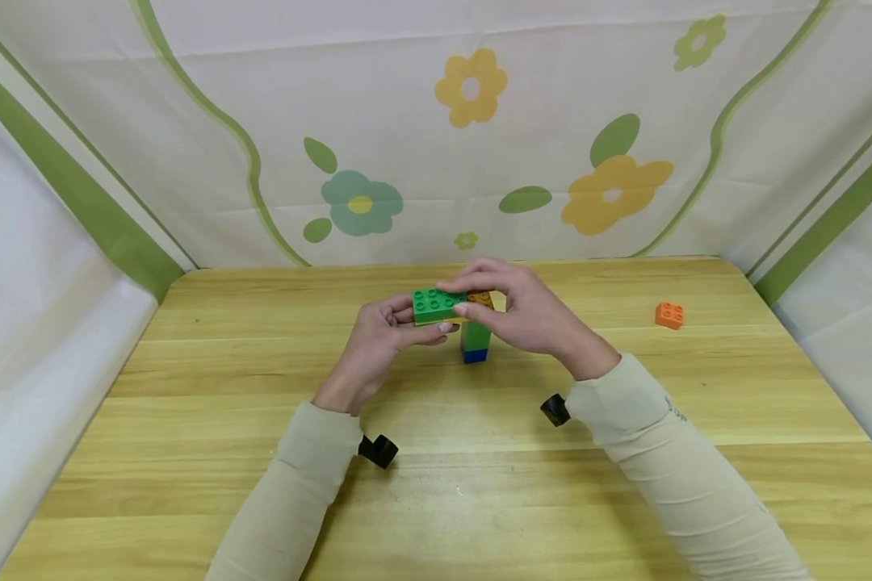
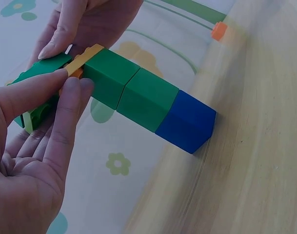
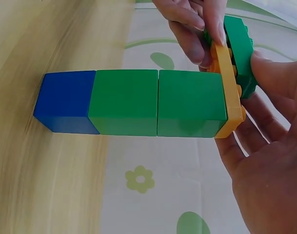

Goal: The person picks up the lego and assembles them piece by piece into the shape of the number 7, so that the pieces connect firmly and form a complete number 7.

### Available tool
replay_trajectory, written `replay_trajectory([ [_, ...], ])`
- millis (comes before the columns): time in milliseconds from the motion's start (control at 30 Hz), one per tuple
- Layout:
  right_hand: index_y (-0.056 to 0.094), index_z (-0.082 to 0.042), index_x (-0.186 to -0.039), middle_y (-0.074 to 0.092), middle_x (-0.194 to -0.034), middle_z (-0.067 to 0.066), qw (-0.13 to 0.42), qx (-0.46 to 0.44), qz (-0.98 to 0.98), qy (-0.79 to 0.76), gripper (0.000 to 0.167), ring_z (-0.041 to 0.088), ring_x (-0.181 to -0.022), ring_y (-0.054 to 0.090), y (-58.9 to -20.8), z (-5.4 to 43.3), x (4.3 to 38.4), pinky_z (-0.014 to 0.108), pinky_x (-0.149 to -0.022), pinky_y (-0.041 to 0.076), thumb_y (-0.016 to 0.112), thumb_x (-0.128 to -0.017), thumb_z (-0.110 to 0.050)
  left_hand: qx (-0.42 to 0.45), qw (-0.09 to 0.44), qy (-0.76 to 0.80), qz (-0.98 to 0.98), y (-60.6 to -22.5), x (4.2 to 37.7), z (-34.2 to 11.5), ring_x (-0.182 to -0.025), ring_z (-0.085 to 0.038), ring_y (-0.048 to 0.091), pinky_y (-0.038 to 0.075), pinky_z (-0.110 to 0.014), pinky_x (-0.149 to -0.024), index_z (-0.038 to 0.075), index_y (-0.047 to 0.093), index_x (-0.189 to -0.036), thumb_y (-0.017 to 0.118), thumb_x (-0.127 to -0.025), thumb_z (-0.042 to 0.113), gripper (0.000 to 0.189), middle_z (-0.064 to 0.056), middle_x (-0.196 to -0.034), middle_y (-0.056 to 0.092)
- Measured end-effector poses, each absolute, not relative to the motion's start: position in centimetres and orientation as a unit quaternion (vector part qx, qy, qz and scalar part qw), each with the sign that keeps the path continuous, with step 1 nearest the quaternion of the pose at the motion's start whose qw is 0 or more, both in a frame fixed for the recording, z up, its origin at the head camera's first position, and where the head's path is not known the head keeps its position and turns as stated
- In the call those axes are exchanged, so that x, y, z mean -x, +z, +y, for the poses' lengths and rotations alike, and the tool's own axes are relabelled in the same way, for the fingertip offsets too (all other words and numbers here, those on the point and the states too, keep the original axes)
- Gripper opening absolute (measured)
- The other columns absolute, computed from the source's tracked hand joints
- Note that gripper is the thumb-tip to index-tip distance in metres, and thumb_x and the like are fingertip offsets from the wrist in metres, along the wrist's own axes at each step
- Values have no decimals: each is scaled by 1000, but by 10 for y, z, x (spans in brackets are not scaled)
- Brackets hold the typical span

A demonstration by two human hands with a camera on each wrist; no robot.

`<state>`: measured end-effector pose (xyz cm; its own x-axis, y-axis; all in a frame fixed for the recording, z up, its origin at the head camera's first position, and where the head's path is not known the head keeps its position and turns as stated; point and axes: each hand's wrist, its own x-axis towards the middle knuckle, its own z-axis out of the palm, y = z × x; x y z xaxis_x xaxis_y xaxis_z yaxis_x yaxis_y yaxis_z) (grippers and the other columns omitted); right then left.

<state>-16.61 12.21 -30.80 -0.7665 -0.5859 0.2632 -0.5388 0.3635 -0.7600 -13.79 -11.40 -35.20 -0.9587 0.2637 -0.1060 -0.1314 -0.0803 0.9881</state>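
Note:
A tower of building bricks stands upright on the table, with a blue brick (image 1: 475, 356) at the bottom and two green bricks (image 3: 158, 102) above it. Across its top lies a thin yellow-orange plate (image 3: 229, 87) that juts out to the left. Over this plate sits a studded green brick (image 1: 430, 303), slightly tilted, with a gap and some plate studs showing between them in the right wrist view. My left hand (image 1: 378, 343) grips the brick's left end, fingertips at the plate's underside. With thumb and fingers, my right hand (image 1: 530, 311) pinches the brick's right end.
An orange brick (image 1: 669, 315) with studs lies on the wooden table (image 1: 458, 500) to the right. A white cloth (image 1: 421, 145) with printed flowers hangs behind the table's back edge. Black wrist cameras (image 1: 385, 451) stick out from both sleeves.

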Motion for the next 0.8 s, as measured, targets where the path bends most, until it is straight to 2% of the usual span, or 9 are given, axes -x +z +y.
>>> replay_trajectory([
  [267,77,-18,-135,72,-130,4,23,340,826,-449,35,21,-110,65,-309,123,166,41,-90,56,75,-101,-10,-52,133,732,666,-353,138,-113,-124,-50,70,62,-40,-106,7,71,-134,85,-93,11,43,-13,-125,80],
  [567,78,-15,-133,70,-125,5,1,374,827,-421,32,20,-91,58,-307,118,165,40,-77,51,73,-102,-6,-48,132,737,661,-352,137,-113,-122,-50,71,62,-44,-105,6,71,-133,84,-94,9,42,-14,-123,80],
  [800,78,-13,-132,70,-126,7,2,373,827,-422,30,21,-96,59,-309,118,165,41,-80,52,70,-104,-6,-54,131,737,661,-351,136,-112,-121,-50,72,62,-49,-105,5,72,-133,83,-94,7,41,-15,-122,80],
])
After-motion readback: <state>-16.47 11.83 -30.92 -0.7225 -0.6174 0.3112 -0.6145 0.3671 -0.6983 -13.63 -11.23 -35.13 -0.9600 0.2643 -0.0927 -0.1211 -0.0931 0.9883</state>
